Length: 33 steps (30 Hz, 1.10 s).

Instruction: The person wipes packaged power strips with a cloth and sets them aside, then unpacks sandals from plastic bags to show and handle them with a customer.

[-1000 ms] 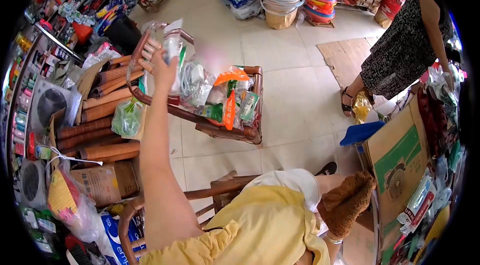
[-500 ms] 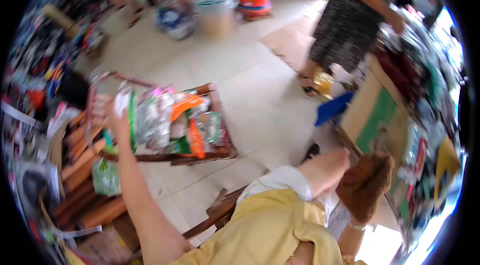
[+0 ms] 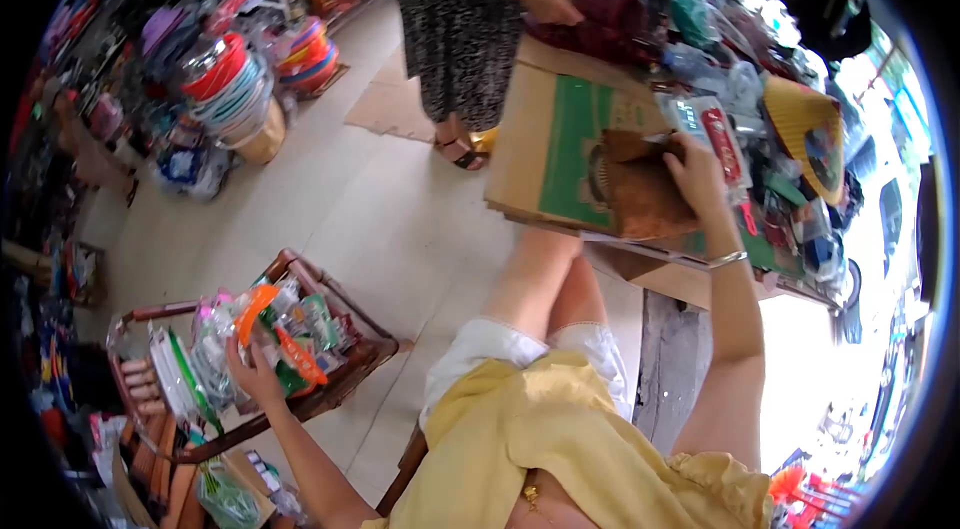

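My left hand [image 3: 255, 376] is over a wooden-framed tray [image 3: 365, 361] at the lower left. Its fingers are apart and reach the lower end of an orange packaged item [image 3: 258, 309]. Around it lie clear plastic packets [image 3: 210, 349] and a green-edged white packet [image 3: 182, 379]. My right hand [image 3: 695, 174] is closed at the edge of a brown cloth-like piece [image 3: 650, 194], which rests on a large cardboard box [image 3: 530, 154] with a green panel. Where the fingers meet the brown piece is partly hidden.
Across the box stands another person [image 3: 460, 19], one hand [image 3: 553, 1] near a dark red bundle [image 3: 600, 14]. A yellow conical item [image 3: 805, 134] and a red package [image 3: 722, 147] lie at the right. Stacked basins [image 3: 230, 94] stand on the tiled floor [image 3: 270, 199].
The view has swung right. My right hand has brought the brown piece from beside my knee onto the box. My left hand has shifted from the tray's left side to the orange item.
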Tool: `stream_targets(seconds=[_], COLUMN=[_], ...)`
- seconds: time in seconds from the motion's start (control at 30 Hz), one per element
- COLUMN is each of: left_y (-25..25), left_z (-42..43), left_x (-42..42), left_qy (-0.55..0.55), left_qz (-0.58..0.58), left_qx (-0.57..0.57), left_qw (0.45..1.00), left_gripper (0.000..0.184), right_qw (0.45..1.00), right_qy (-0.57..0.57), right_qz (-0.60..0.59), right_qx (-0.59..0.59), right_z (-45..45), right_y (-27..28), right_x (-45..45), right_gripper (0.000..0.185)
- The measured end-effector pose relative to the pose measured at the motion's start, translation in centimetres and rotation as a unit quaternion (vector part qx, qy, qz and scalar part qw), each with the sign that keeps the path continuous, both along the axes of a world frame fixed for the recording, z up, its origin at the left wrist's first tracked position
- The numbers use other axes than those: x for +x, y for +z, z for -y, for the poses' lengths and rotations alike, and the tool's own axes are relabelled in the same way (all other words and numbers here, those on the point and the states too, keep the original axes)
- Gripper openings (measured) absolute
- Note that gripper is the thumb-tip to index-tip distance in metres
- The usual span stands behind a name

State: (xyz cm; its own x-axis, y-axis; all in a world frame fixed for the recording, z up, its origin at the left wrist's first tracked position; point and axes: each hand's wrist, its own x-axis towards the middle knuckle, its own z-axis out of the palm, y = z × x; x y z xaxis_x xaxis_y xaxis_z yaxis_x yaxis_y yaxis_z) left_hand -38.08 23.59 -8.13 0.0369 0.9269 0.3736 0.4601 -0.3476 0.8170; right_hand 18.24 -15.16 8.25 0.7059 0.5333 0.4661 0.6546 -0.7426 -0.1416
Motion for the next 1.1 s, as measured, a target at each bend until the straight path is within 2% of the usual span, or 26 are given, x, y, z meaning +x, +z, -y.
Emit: stream_targets(seconds=[0.07, 0.17, 0.2, 0.27, 0.3, 0.37, 0.4, 0.5, 0.6, 0.67, 0.73, 0.8, 0.87, 0.93, 1.0, 1.07, 1.1], left_y=[-1.2, -2.0, -1.6, -1.1, -0.9, -2.0, -1.2, -3.4, -1.6, -2.2, -2.5, -2.8, -3.9, -4.7, -4.9, -5.7, -6.4], left_z=[0.5, 0.5, 0.9, 1.9, 2.6, 2.8, 4.0, 4.5, 7.5, 8.0, 8.5, 8.9, 8.6, 8.5, 8.4, 7.9, 7.5], left_x=[1.4, 3.9, 5.1, 7.8, 9.2, 11.3, 13.1, 16.3, 19.4, 20.5, 21.4, 21.8, 22.3, 22.5, 23.1, 23.9, 24.4], left_qy=[-0.058, -0.117, -0.125, -0.151, -0.164, -0.182, -0.180, -0.245, -0.260, -0.270, -0.277, -0.291, -0.291, -0.297, -0.293, -0.288, -0.293], left_qz=[0.033, 0.047, 0.053, 0.058, 0.112, 0.130, 0.094, 0.141, 0.126, 0.112, 0.101, 0.093, 0.092, 0.092, 0.094, 0.105, 0.112], left_qx=[0.010, -0.009, -0.021, -0.035, -0.083, -0.099, -0.094, -0.133, -0.198, -0.202, -0.205, -0.207, -0.214, -0.231, -0.242, -0.252, -0.240], left_qw=[0.998, 0.992, 0.991, 0.986, 0.977, 0.970, 0.975, 0.950, 0.937, 0.935, 0.933, 0.929, 0.928, 0.922, 0.920, 0.918, 0.919], left_gripper=[0.039, 0.038, 0.039, 0.040, 0.040, 0.040, 0.040, 0.037, 0.035, 0.034, 0.034, 0.033, 0.032, 0.032, 0.033, 0.033, 0.033], right_qw=[0.996, 0.967, 0.948, 0.890, 0.876, 0.805, 0.760, 0.732, 0.720, 0.734, 0.787, 0.791, 0.823, 0.810, 0.853, 0.901, 0.930], right_qy=[-0.032, 0.013, 0.028, 0.033, 0.029, 0.039, 0.046, 0.003, -0.029, -0.056, -0.119, -0.133, -0.150, -0.137, -0.127, -0.189, -0.226], right_qz=[-0.010, 0.004, -0.010, -0.110, -0.119, -0.169, -0.190, -0.144, -0.073, -0.031, 0.032, 0.031, 0.059, -0.034, -0.097, -0.075, 0.005], right_qx=[0.078, 0.253, 0.316, 0.442, 0.466, 0.568, 0.620, 0.666, 0.689, 0.676, 0.605, 0.596, 0.544, 0.570, 0.496, 0.383, 0.289], right_z=[0.5, 2.1, 2.7, 5.0, 6.2, 9.3, 10.7, 15.7, 19.6, 22.0, 23.9, 23.7, 25.2, 23.2, 23.0, 22.2, 20.9], right_y=[0.0, 1.8, 2.9, 4.7, 6.0, 7.6, 8.4, 10.8, 11.9, 11.2, 9.5, 7.9, 4.5, 2.5, -0.5, -2.5, -2.2], right_x=[-1.2, -2.1, -2.7, -3.4, -4.1, -4.6, -4.9, -5.3, -5.0, -4.0, -2.5, -1.8, 0.5, 0.9, 2.0, 2.4, 2.0], right_gripper=[0.025, 0.017, 0.016, 0.016, 0.019, 0.020, 0.020, 0.019, 0.018, 0.018, 0.018, 0.019, 0.020, 0.021, 0.026, 0.029, 0.028])
